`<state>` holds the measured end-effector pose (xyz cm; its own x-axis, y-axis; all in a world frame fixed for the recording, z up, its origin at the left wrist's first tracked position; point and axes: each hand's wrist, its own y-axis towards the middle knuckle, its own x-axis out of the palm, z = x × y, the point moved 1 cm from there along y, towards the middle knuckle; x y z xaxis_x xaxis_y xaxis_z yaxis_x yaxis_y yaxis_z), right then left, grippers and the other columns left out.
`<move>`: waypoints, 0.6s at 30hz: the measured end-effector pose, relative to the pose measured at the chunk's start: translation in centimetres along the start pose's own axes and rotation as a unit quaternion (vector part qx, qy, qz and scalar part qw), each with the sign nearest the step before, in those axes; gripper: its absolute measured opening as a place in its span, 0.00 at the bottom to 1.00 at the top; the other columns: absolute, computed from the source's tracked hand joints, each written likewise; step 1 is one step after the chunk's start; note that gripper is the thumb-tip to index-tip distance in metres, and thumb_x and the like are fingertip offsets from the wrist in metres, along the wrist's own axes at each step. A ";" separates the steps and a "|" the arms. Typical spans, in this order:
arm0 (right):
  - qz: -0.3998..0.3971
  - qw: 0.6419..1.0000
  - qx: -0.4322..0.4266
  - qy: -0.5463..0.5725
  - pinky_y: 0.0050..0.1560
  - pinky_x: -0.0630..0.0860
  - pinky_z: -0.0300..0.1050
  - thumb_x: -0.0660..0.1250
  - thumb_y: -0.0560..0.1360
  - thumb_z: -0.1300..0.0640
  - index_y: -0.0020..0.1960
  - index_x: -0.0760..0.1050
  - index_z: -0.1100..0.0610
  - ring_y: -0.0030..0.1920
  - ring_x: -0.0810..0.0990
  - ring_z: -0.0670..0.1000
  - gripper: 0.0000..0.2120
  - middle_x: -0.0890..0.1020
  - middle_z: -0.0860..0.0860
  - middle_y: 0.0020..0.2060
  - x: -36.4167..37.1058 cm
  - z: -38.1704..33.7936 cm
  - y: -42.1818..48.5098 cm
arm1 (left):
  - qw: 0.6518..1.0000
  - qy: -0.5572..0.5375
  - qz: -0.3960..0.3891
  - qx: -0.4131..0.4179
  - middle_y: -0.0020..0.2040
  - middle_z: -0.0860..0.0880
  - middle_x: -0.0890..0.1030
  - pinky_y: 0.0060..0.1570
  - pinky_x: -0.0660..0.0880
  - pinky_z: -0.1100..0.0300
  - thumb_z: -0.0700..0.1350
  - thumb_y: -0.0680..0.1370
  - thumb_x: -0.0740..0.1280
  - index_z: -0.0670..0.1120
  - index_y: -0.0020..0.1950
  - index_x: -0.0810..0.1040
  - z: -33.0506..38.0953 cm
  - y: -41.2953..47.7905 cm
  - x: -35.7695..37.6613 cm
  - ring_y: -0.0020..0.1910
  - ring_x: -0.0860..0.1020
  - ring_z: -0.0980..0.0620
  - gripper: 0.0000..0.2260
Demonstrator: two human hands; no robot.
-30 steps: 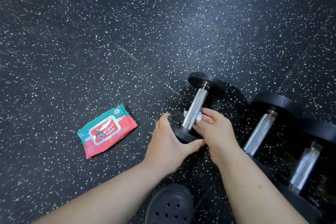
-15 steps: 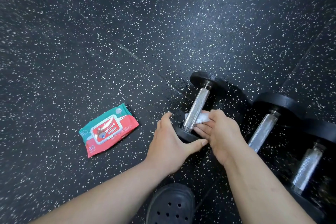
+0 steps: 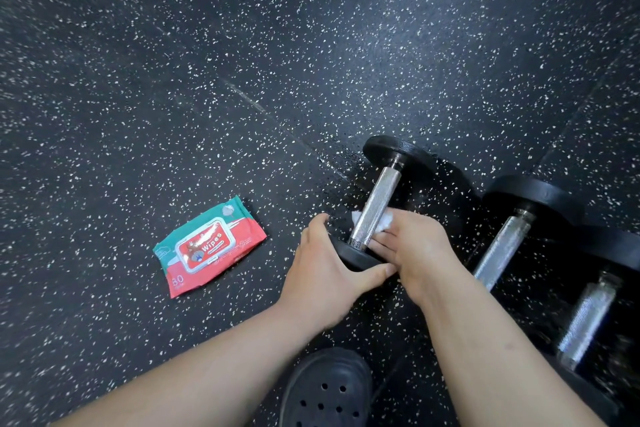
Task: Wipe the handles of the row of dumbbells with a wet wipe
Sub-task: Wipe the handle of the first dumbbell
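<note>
Floor [image 3: 138, 80]: black rubber with white flecks, running to every edge of the view; a broad stretch lies along the left and far sides, crossed by a faint diagonal seam. Pack [image 3: 209, 246]: red and teal wet wipes, flat on the floor left of centre, lid closed, well apart from the dumbbells; a strip of floor shows between its right edge and the left hand. Left hand [image 3: 325, 274]: fingers and thumb curled round the near weight of the first dumbbell [image 3: 381, 194], gripping its rim. First dumbbell: lies on the floor, handle angled away and to the right, far weight toward the seam. Wipe [image 3: 385, 221]: white, bunched against the near part of that handle, showing on both sides of it. Right hand [image 3: 419, 250]: fingers curled over the wipe, holding it to the handle, touching the left thumb. Shoe [image 3: 329, 388]: black, perforated, at the bottom edge between the forearms. Second dumbbell [image 3: 502, 246]: just right of the right hand, parallel to the first. Third dumbbell [image 3: 585, 319]: close beside the second, near the right edge, blurred, its near end cut off by the frame.
</note>
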<state>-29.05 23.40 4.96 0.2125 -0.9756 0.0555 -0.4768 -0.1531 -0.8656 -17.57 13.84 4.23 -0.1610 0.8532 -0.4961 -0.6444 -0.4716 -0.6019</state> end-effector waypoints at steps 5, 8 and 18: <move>0.059 0.994 -0.070 -0.056 0.51 0.86 0.46 0.69 0.78 0.70 0.58 0.82 0.58 0.46 0.90 0.52 0.12 0.89 0.54 0.47 -0.9 0.6 -0.6 | 1.000 -0.006 -0.004 -0.004 0.78 0.56 0.67 0.73 0.70 0.50 0.77 0.56 0.77 0.59 0.82 0.51 0.0 0.0 -0.2 0.76 0.68 0.56 0.62; 0.081 0.985 -0.106 -0.110 0.57 0.85 0.54 0.74 0.73 0.69 0.54 0.82 0.54 0.47 0.90 0.54 0.14 0.89 0.52 0.44 -1.6 0.4 -0.9 | 1.000 -0.001 -0.006 -0.003 0.79 0.56 0.67 0.74 0.70 0.51 0.76 0.57 0.78 0.58 0.82 0.51 0.1 0.0 -0.2 0.76 0.68 0.55 0.62; 0.044 0.952 -0.253 -0.170 0.52 0.85 0.46 0.76 0.78 0.61 0.51 0.86 0.48 0.43 0.88 0.46 0.08 0.88 0.46 0.43 -1.6 -1.3 -0.9 | 1.000 0.002 -0.005 0.001 0.80 0.55 0.64 0.75 0.68 0.51 0.76 0.58 0.77 0.57 0.83 0.51 0.1 -0.1 -0.2 0.78 0.66 0.55 0.61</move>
<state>-30.12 24.86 6.28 0.3755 -0.8941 -0.2442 -0.8363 -0.2133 -0.5051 -17.59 13.72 4.48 -0.1512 0.8575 -0.4918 -0.6479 -0.4617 -0.6059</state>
